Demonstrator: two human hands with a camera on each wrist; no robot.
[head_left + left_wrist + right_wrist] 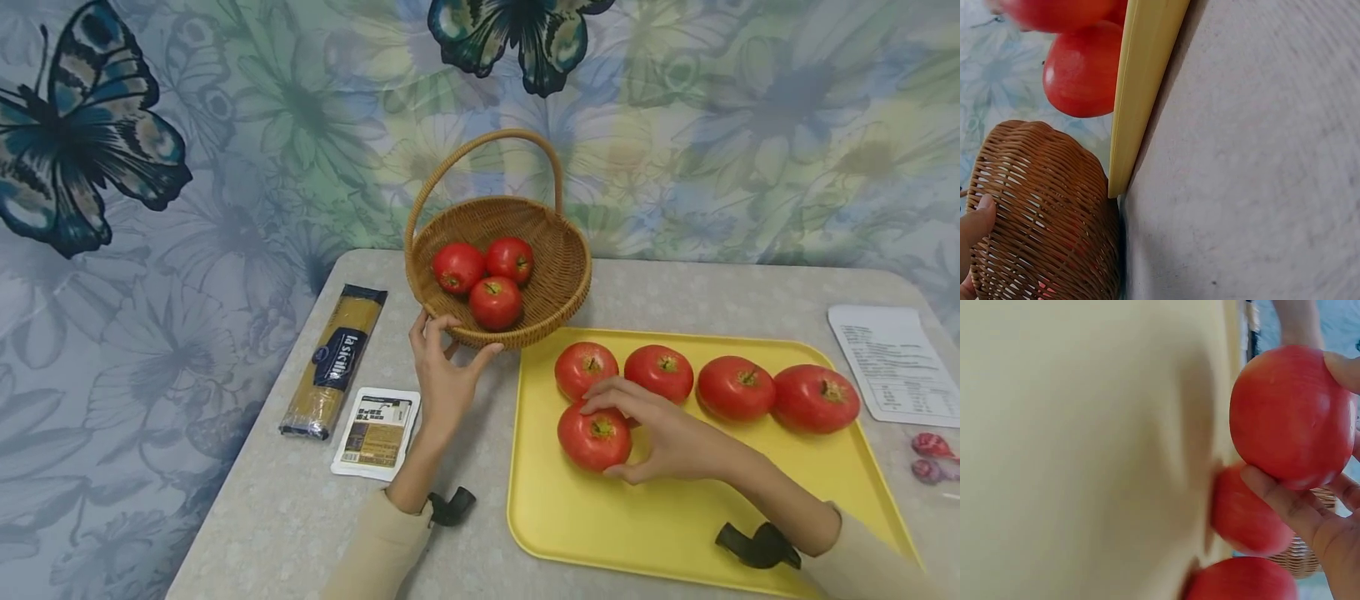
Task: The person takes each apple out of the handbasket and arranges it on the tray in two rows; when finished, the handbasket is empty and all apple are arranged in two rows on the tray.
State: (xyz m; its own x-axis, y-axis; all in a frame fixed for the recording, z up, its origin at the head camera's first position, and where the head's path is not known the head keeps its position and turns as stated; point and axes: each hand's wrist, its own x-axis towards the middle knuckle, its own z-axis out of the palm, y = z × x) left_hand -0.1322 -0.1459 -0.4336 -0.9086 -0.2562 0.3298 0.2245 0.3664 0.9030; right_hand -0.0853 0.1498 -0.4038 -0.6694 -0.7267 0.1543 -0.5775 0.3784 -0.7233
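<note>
1. Head: right hand (667,437) curls round the near tomato (594,437) on the yellow tray (675,525); basket (558,283) sits up-left, left hand (442,367) gripping its rim.
2. Left wrist: thumb (975,219) presses basket wall (1047,212), tray edge (1141,94) just beside.
3. Right wrist: fingers (1291,509) wrap the tomato (1291,415); basket (1300,559) beyond.

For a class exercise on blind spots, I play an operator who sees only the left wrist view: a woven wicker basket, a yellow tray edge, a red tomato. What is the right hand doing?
Observer: The right hand grips the nearest round red tomato on the yellow plastic tray.
Operator: How many tomatoes are on that tray?
Observer: Five: that one, and four in a row behind it.
Operator: Is the basket empty?
Observer: No, the woven wicker basket holds three red tomatoes; the left hand holds its near rim.
Operator: Anything left of the basket?
Observer: A long spaghetti packet lies there.
</note>
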